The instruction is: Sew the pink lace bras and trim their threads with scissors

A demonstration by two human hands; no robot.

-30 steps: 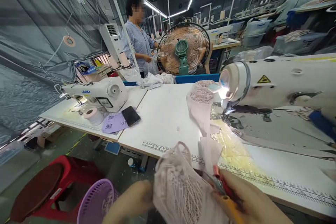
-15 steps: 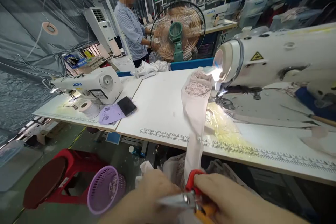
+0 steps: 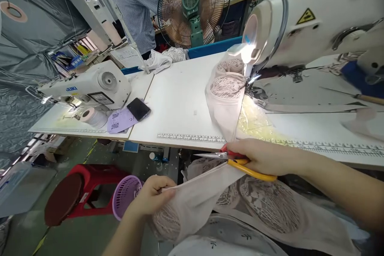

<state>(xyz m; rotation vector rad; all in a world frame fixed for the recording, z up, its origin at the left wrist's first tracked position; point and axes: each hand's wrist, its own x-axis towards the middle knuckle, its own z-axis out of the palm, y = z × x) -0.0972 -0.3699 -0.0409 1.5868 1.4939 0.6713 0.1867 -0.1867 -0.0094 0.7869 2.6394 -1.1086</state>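
Observation:
My left hand (image 3: 154, 196) pinches the edge of a pale pink lace bra (image 3: 198, 198), whose band stretches taut toward my right hand. Closed around orange-and-red-handled scissors (image 3: 213, 155), my right hand (image 3: 262, 156) is at the table's front edge, the blades pointing left just above the band. Whether my right fingers also grip the fabric is hidden. Another pale pink lace bra piece (image 3: 226, 88) lies by the needle of the sewing machine (image 3: 309, 16) and tapers down to my right hand. More lace bra pieces (image 3: 270, 202) hang below my hands.
A second sewing machine (image 3: 96, 84) stands at the left, beside a thread cone (image 3: 93, 118), a purple paper (image 3: 118, 122) and a phone (image 3: 138, 109). Below are a red stool (image 3: 90, 184) and a purple basket (image 3: 124, 192). Behind the table are a fan (image 3: 192, 8) and a person (image 3: 132, 8).
Both hands have risen in view and moved apart, the right one up to the table edge. The band is now stretched between them, and the view has tilted down.

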